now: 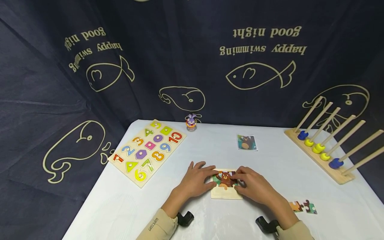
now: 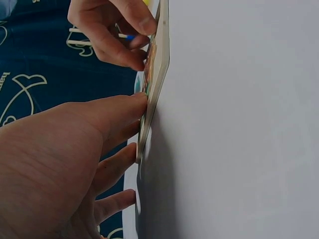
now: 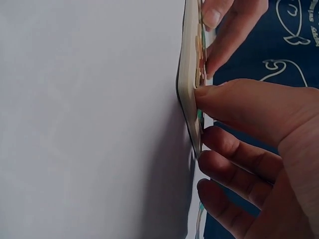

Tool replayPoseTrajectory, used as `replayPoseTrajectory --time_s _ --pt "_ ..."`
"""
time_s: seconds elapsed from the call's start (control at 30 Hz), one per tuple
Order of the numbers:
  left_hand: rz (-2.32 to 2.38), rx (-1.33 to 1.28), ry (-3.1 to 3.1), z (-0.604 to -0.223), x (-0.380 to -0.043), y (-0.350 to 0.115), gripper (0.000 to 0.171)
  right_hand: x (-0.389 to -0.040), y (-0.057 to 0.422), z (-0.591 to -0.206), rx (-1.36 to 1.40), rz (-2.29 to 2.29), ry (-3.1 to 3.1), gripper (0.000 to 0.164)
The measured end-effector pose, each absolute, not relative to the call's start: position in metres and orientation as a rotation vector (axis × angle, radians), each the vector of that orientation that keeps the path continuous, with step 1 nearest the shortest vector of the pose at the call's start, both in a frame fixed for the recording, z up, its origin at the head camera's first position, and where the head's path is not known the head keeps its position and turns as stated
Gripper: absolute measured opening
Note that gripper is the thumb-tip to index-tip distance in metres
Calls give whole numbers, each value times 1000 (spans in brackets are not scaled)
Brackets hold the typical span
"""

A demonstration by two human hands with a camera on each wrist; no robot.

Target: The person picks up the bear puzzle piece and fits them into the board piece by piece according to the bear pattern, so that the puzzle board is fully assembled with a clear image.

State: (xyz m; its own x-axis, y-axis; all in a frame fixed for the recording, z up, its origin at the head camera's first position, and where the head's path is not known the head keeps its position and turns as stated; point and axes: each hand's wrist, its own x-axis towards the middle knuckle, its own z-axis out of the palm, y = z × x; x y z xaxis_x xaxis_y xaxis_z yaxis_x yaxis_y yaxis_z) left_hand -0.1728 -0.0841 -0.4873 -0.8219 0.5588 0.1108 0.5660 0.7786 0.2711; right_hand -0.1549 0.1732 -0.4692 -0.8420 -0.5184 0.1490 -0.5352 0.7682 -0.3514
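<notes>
A small wooden jigsaw board [image 1: 226, 194] lies on the white table, its upper half filled with bear puzzle pieces [image 1: 225, 179] and its lower part bare wood. From the left side my left hand [image 1: 196, 180] rests its thumb and index finger on the pieces at the board's edge, fingers fairly straight. On the opposite side, the fingertips and thumb of my right hand [image 1: 253, 185] press the pieces near the right edge. Both wrist views show the board [image 2: 162, 55] edge-on, with the thumb [image 3: 214, 97] of the right hand on its top face.
Loose puzzle pieces [image 1: 310, 207] lie beside the right forearm. Beyond the board is a bear picture card [image 1: 247, 142]. A number-and-shape board [image 1: 147, 151] lies to the left, a purple rabbit toy [image 1: 191, 122] at the back, and a wooden peg stand [image 1: 321, 158] with beads at the right.
</notes>
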Motion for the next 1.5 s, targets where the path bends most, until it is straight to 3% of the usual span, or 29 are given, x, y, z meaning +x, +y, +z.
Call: replayPoseTrajectory --time_s 1.5 --pt "-458 -920 -2934 -489 -172 -85 44 -156 172 -473 902 605 -2876 24"
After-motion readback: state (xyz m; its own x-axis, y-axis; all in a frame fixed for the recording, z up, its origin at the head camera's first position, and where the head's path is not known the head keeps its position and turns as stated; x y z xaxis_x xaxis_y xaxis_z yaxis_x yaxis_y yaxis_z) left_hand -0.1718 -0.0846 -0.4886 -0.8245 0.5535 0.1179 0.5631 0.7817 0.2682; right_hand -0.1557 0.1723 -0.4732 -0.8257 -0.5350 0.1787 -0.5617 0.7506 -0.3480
